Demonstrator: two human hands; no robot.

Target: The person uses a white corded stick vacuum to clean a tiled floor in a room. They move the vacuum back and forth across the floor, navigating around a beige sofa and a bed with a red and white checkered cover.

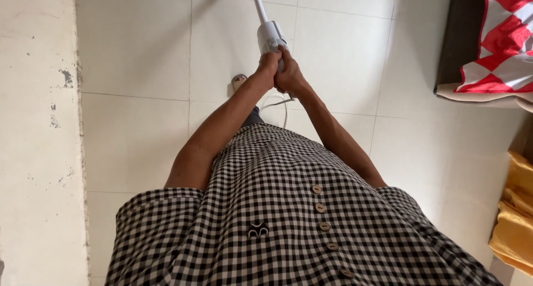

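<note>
Over the pale tiled floor (139,136): white stick-vacuum handle (270,37), long axis running up and away from the body, clasped by left hand (268,64) and right hand (288,75), fingers closed, left slightly farther along the shaft.

Pale tiled floor (139,53); scuffed white wall (33,125) at left; red-and-white checked cloth (502,39) lay on a dark surface at upper right; yellow fabric (513,214) bunched at the right edge.
</note>
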